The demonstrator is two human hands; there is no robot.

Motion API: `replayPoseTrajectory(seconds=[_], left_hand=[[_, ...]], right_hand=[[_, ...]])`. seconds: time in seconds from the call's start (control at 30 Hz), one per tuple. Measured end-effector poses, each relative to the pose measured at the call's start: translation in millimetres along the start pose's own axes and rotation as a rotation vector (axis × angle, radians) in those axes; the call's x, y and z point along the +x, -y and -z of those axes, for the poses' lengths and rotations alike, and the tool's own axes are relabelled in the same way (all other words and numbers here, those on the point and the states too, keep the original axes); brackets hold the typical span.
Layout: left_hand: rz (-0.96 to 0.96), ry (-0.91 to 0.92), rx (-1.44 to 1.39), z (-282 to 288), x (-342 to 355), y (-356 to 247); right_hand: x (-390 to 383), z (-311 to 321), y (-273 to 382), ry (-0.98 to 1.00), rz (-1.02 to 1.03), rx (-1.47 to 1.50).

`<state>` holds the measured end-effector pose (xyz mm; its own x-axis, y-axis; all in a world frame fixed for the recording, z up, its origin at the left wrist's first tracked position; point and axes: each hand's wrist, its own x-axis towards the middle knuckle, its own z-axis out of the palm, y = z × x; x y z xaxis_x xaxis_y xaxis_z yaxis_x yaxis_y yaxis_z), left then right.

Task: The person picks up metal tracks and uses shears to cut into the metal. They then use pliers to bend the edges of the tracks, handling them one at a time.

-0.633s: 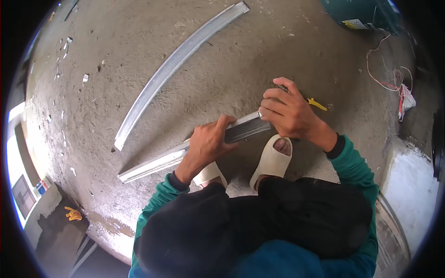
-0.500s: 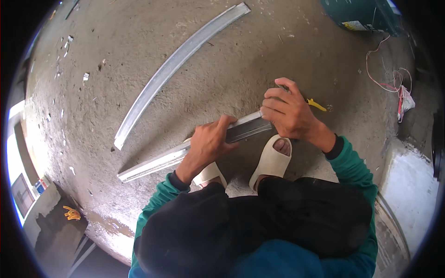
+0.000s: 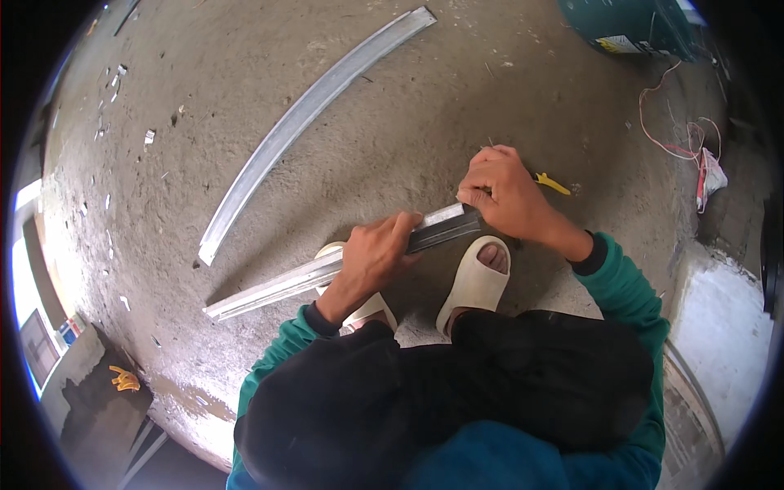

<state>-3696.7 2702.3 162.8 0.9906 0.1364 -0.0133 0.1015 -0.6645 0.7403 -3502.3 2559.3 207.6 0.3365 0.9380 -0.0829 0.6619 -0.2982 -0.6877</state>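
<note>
A long grey metal channel (image 3: 282,286) slants across in front of my feet, its far left end low near the floor. My left hand (image 3: 374,257) is wrapped round its middle part. At the channel's right end is my right hand (image 3: 508,194), fingers curled and closed. A thin bit shows above its knuckles, but what the fingers hold is too hidden to name. A second metal channel (image 3: 298,126) lies on the floor beyond, apart from both hands. Just right of my right hand lies a yellow-handled thing (image 3: 553,184), partly hidden.
My feet in cream slippers (image 3: 476,282) stand close beneath the channel. A dark green bucket (image 3: 633,28) is at the far right, near a tangled thin wire (image 3: 665,147). A whitish block (image 3: 723,327) stands on the right. Small scraps (image 3: 149,137) litter the floor on the left.
My right hand's fingers have curled in from a more open, raised pose and closed near the channel's right end. My left hand keeps its grip on the channel, which has tilted slightly.
</note>
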Motion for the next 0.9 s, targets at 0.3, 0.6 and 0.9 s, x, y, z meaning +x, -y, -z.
replayPoseTrajectory(seconds=[0.3, 0.6, 0.9], left_hand=[[0.162, 0.076, 0.001, -2, 6, 0], [0.168, 0.025, -0.061, 31, 43, 25], [0.078, 0.083, -0.274, 37, 57, 40]], right_hand=[[19, 20, -15, 0.361, -0.293, 0.306], [-84, 12, -99, -0.079, -0.736, -0.477], [-126, -45, -117, 0.014, -0.739, -0.653]])
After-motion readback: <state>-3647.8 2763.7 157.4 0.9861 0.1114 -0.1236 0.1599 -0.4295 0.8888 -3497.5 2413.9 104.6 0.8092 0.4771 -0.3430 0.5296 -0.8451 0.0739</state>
